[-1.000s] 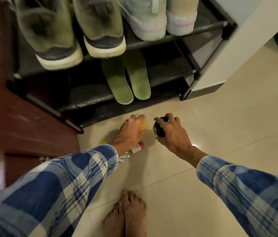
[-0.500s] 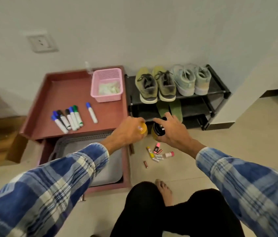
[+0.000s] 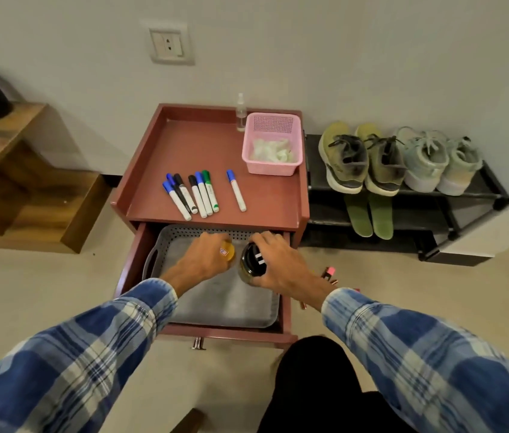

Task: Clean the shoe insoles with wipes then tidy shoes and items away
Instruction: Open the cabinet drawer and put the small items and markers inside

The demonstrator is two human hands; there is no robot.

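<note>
Both hands are hovering over the open drawer's grey tray (image 3: 165,248), the left hand (image 3: 206,260) gripping an orange bottle (image 3: 227,251) and the right hand (image 3: 278,264) clasping a black-lidded jar (image 3: 252,260), apparently for stowing.

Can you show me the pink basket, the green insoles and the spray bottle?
pink basket (image 3: 273,168): head view, front wall.
green insoles (image 3: 360,214): head view, left insole's middle.
spray bottle (image 3: 240,116): head view, clear body.
</note>
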